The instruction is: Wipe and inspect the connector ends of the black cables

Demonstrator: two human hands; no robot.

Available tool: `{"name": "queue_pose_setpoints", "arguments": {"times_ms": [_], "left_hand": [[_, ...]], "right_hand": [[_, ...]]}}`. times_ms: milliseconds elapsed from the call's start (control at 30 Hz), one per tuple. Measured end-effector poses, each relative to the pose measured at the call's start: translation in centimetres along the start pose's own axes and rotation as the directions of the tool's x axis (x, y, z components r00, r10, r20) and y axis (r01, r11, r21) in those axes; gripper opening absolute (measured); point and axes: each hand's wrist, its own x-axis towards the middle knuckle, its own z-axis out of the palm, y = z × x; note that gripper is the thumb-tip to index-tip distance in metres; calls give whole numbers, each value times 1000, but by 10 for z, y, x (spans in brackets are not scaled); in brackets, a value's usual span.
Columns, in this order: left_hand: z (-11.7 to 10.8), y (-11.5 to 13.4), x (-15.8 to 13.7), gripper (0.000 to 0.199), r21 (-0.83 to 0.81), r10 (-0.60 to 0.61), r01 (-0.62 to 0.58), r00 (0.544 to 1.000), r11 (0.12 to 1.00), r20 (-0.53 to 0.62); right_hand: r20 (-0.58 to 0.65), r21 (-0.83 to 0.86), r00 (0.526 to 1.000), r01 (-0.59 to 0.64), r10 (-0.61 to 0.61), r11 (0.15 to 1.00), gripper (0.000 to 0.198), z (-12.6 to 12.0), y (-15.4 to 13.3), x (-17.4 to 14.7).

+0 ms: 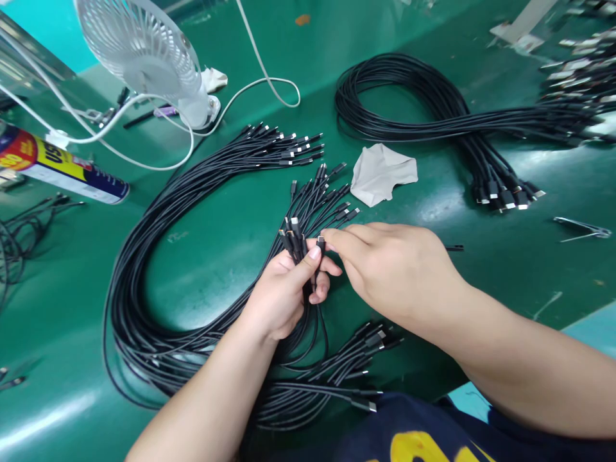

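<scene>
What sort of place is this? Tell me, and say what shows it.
Probably a cable workshop or factory bench: black USB-style cables lie in looped bundles on a green tabletop, with an aerosol can nearby.

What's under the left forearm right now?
Black cables pass beneath the left forearm: their loop shows on one side, connectors on the other. The stretch directly below is covered, so how they lie there can't be seen.

Head view, forward and down
</scene>
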Motion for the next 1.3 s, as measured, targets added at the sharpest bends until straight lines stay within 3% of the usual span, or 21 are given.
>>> {"name": "queue_pose_setpoints", "arguments": {"times_ms": [1300], "left_hand": [[-1,0,0,27,-34,7,-7,1000,999,-17]], "right_hand": [[2,27,1000,17,-17,999,30,1,3,-1]]}}
